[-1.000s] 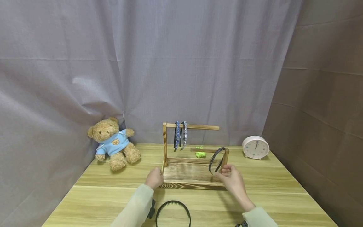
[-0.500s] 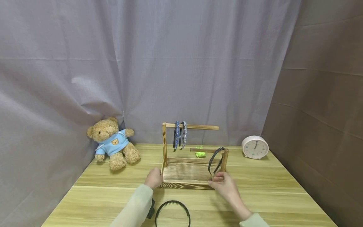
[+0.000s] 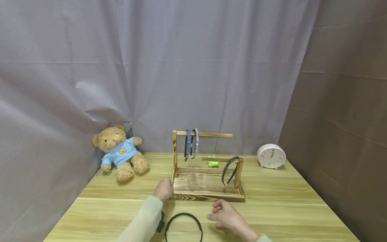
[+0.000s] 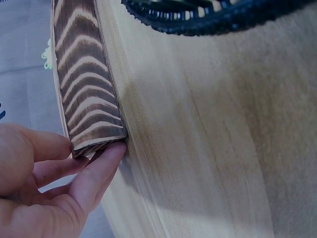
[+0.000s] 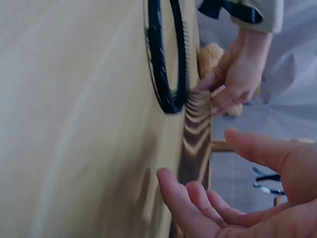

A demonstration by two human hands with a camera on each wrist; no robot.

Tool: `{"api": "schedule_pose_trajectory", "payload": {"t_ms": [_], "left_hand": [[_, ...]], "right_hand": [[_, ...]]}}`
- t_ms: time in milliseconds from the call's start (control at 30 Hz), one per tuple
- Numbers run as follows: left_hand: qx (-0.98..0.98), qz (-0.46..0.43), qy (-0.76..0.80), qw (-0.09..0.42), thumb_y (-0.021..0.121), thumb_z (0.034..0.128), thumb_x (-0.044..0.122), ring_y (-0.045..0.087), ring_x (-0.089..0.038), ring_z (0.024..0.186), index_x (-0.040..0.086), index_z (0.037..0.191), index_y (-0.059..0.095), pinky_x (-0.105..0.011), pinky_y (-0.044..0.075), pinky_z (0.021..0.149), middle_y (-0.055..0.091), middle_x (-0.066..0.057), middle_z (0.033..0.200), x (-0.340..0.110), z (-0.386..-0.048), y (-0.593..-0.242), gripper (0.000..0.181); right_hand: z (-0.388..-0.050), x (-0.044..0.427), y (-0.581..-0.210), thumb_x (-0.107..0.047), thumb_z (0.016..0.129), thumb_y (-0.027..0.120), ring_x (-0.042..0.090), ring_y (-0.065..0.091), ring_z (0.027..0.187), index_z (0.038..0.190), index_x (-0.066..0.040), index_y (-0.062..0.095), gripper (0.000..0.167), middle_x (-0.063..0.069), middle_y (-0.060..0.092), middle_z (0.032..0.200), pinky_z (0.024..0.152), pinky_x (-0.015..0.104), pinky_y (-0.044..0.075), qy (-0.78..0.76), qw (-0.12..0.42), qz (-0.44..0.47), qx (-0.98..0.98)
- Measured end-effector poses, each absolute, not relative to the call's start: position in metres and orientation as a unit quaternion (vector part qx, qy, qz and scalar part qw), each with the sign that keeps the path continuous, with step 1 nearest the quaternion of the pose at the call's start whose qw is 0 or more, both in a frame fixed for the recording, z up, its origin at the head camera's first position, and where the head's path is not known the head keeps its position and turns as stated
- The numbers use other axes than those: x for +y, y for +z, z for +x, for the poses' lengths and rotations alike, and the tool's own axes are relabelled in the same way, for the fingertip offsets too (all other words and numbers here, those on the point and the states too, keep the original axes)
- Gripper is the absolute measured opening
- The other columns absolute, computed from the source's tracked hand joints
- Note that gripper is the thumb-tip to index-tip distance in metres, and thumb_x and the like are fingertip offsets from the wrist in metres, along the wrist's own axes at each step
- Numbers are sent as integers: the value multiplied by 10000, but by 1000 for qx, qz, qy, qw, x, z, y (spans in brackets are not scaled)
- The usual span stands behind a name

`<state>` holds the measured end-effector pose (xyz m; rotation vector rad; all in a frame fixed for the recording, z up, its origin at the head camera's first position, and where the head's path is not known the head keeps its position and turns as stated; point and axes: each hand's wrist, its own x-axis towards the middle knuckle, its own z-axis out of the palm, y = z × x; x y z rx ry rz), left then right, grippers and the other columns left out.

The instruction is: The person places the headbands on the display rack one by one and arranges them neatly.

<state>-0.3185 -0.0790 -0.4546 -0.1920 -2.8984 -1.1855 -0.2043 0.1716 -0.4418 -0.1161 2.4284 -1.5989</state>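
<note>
My left hand (image 3: 163,190) pinches the near left corner of a wooden headband stand (image 3: 208,197); its thumb and fingers meet the tray's end (image 4: 94,114) in the left wrist view. Blue glittery headband (image 3: 188,144) and silver headband (image 3: 196,144) hang on the stand's tall bar. From the lower bar hangs a dark headband (image 3: 225,170), slanted. A black toothed headband (image 3: 184,214) lies on the table near the front, partly cut off in the head view. My right hand (image 3: 228,215) hovers right of it, fingers spread and holding nothing.
A teddy bear (image 3: 121,153) in a blue shirt sits at the back left. At the back right stands a white round clock (image 3: 271,156). Something bright green (image 3: 213,164) lies behind the stand. Grey curtains (image 3: 211,67) close off the back.
My right hand has left the stand's right end, below the dark headband, and moved toward the front and left, nearer the black headband. The left hand has stayed on the stand's corner.
</note>
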Motion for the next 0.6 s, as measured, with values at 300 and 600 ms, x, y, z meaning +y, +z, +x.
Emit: {"api": "schedule_pose_trajectory", "payload": {"t_ms": [300, 600], "left_hand": [[-923, -67, -379, 1, 505, 911, -29, 513, -165, 577, -88, 921, 639, -269, 443, 509, 617, -104, 740, -79, -318, -454, 147], [-921, -66, -385, -4, 486, 906, -37, 477, -158, 559, -72, 886, 623, -250, 399, 488, 566, -88, 698, -80, -318, -455, 143]], "right_hand": [[-198, 146, -454, -19, 784, 746, 198, 593, 687, 1099, 84, 467, 433, 104, 508, 834, 638, 364, 589, -533, 151, -72, 830], [-198, 133, -463, -9, 750, 733, 133, 442, 582, 1036, 24, 534, 350, 29, 507, 695, 521, 247, 388, -419, 103, -98, 897]]}}
